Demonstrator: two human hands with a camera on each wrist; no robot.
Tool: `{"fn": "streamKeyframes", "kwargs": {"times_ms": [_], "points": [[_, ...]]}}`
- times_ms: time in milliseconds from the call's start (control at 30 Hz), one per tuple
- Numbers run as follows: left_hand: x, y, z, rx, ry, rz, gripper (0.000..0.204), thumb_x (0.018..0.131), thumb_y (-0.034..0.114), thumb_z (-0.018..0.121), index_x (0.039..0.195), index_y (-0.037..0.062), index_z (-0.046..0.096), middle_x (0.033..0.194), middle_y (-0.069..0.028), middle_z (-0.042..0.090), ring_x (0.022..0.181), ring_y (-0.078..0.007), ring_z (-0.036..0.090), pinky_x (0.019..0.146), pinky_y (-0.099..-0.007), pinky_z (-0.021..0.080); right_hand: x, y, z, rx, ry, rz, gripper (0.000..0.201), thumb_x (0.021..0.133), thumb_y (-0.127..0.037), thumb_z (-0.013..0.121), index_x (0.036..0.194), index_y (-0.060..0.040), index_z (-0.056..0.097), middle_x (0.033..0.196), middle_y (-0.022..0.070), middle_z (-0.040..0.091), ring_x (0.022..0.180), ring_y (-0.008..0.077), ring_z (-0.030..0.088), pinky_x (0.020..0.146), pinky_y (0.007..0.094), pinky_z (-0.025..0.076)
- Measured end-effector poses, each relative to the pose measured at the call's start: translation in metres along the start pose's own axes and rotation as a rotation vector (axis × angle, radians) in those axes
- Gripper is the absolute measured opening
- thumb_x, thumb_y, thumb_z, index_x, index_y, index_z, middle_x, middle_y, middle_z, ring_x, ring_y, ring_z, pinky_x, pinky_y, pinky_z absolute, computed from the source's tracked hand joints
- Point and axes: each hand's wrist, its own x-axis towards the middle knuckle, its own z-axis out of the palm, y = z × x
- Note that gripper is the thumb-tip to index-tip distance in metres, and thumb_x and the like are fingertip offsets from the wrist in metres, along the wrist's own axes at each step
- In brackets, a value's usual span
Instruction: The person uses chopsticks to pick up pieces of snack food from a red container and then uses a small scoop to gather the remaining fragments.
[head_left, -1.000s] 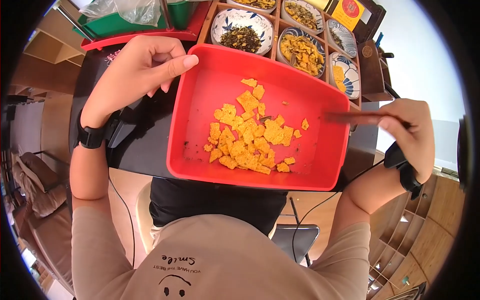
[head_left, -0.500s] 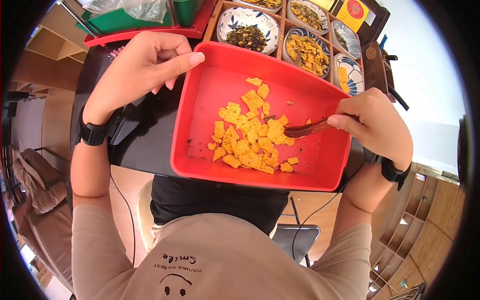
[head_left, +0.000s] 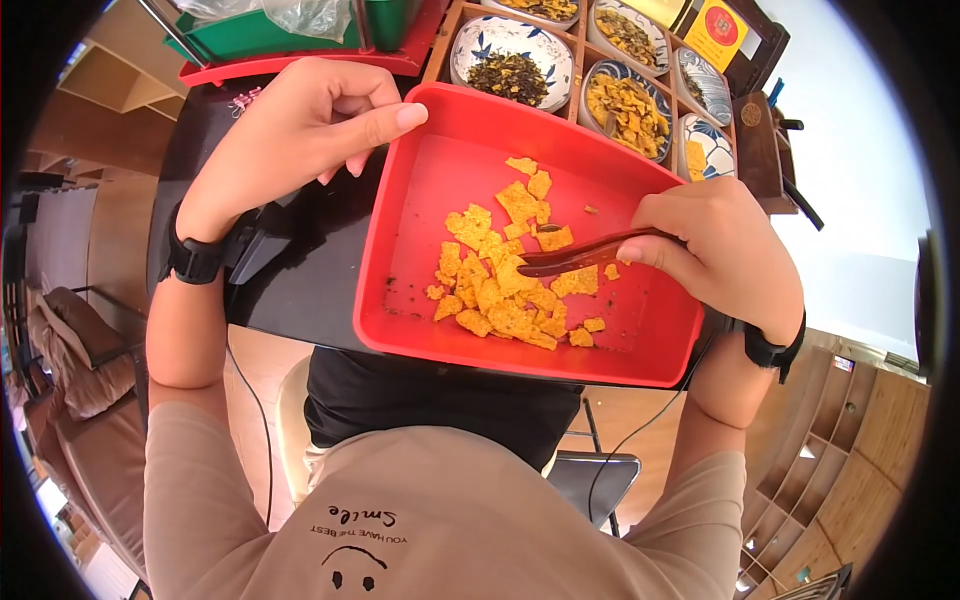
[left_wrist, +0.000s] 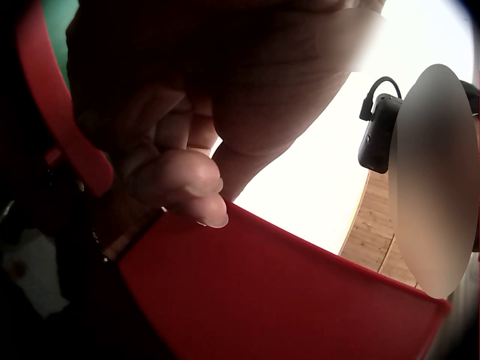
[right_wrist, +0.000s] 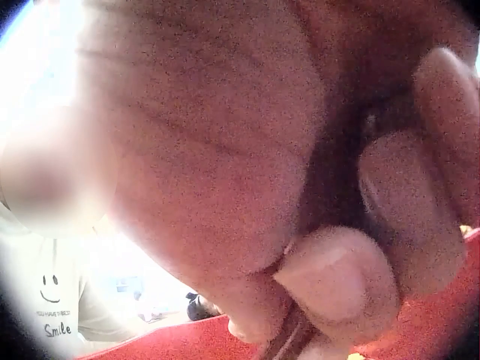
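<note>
A deep red plastic tray (head_left: 420,310) tilts toward the body, with flat, broken yellow-orange pieces (head_left: 510,300) heaped in its middle. My left hand (head_left: 315,140) pinches the tray's far left corner between thumb and fingers; the left wrist view shows fingertips (left_wrist: 214,210) at the red rim. Over the tray's right part, my right hand (head_left: 715,245) grips slim, dark reddish-brown wooden tongs (head_left: 590,255). Their tips reach left into the heap, overlapping the yellow-orange pieces. In the right wrist view, the thumb and curled fingers hide most of the tongs (right_wrist: 289,341).
Behind the tray, a divided wooden box (head_left: 575,100) holds several patterned dishes with dried flakes, including a blue-and-white dish (head_left: 470,45). A green bin (head_left: 260,40) with clear plastic bags stands at back left. The black table (head_left: 300,270) extends leftward.
My right hand has swung left from beyond the tray's right edge, bringing the tongs' tips into the heap. The left hand keeps its hold, and tray and hand sit slightly further right in view.
</note>
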Motion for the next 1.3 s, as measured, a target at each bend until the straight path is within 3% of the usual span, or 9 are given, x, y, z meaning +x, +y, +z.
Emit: {"fn": "streamKeyframes", "kwargs": {"times_ms": [133, 400, 633, 800, 1300], "points": [[0.001, -0.001, -0.005, 0.035, -0.051, -0.027, 0.034, 0.105, 0.033, 0.066, 0.086, 0.0051, 0.064, 0.066, 0.0068, 0.057, 0.057, 0.0005, 0.051, 0.047, -0.0178, 0.037, 0.001, -0.002, 0.002, -0.012, 0.01, -0.036, 0.027, 0.088, -0.031, 0.076, 0.082, -0.0064, 0.068, 0.067, 0.0115, 0.063, 0.068, 0.0345, 0.064, 0.06, 0.0419, 0.049], [0.001, -0.002, -0.005, 0.028, -0.052, -0.038, 0.034, 0.104, 0.034, 0.066, 0.085, 0.005, 0.064, 0.067, 0.007, 0.056, 0.058, 0.0005, 0.051, 0.047, -0.0181, 0.037, -0.005, -0.002, 0.0, 0.022, -0.019, -0.147, 0.028, 0.087, -0.03, 0.077, 0.077, -0.006, 0.066, 0.063, 0.0109, 0.059, 0.062, 0.0341, 0.061, 0.056, 0.0423, 0.047], [0.001, -0.001, -0.005, 0.018, -0.049, -0.051, 0.034, 0.104, 0.034, 0.066, 0.086, 0.0053, 0.064, 0.067, 0.0072, 0.056, 0.058, 0.0008, 0.051, 0.047, -0.0178, 0.038, -0.01, -0.001, -0.009, 0.067, 0.008, -0.109, 0.028, 0.088, -0.028, 0.077, 0.076, -0.0052, 0.067, 0.063, 0.012, 0.06, 0.062, 0.0344, 0.061, 0.056, 0.0418, 0.047], [0.001, -0.001, -0.005, 0.037, -0.051, -0.048, 0.035, 0.104, 0.035, 0.066, 0.086, 0.0054, 0.065, 0.068, 0.0072, 0.058, 0.059, 0.0006, 0.052, 0.048, -0.0175, 0.038, -0.011, -0.001, -0.012, -0.05, -0.134, 0.037, 0.03, 0.093, -0.028, 0.072, 0.075, -0.0044, 0.067, 0.064, 0.0147, 0.061, 0.063, 0.0365, 0.062, 0.057, 0.0438, 0.048], [0.001, 0.0, -0.006, 0.015, -0.061, -0.054, 0.033, 0.104, 0.033, 0.066, 0.089, 0.0039, 0.065, 0.067, 0.0063, 0.058, 0.058, 0.0, 0.052, 0.048, -0.0179, 0.038, -0.003, -0.003, 0.0, 0.009, -0.122, -0.013, 0.034, 0.096, -0.033, 0.069, 0.079, -0.004, 0.064, 0.068, 0.016, 0.06, 0.067, 0.038, 0.062, 0.059, 0.0453, 0.048]]}}
